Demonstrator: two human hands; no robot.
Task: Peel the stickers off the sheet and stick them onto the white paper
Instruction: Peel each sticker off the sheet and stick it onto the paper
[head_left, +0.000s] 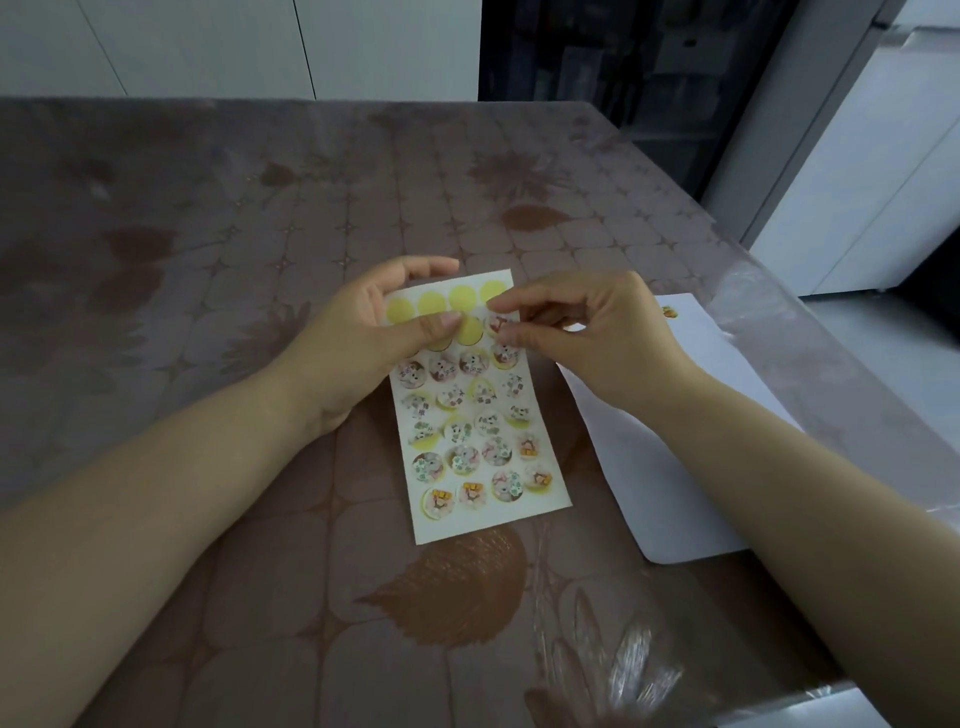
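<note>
A: Under my left hand (363, 332), whose thumb pins the sticker sheet (480, 410), can you read the printing?

B: No, too blurred. My right hand (582, 332) pinches one sticker (500, 323); its fingertips hide the edge. White paper (670, 415) lies just right.

A home: patterned tablecloth (260, 218) and white cabinets (208, 47).

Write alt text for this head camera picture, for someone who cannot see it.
Two hands work a sticker sheet on a brown patterned table: the left hand grips its top, the right hand picks at a sticker beside empty yellow circles. White paper lies right.
</note>
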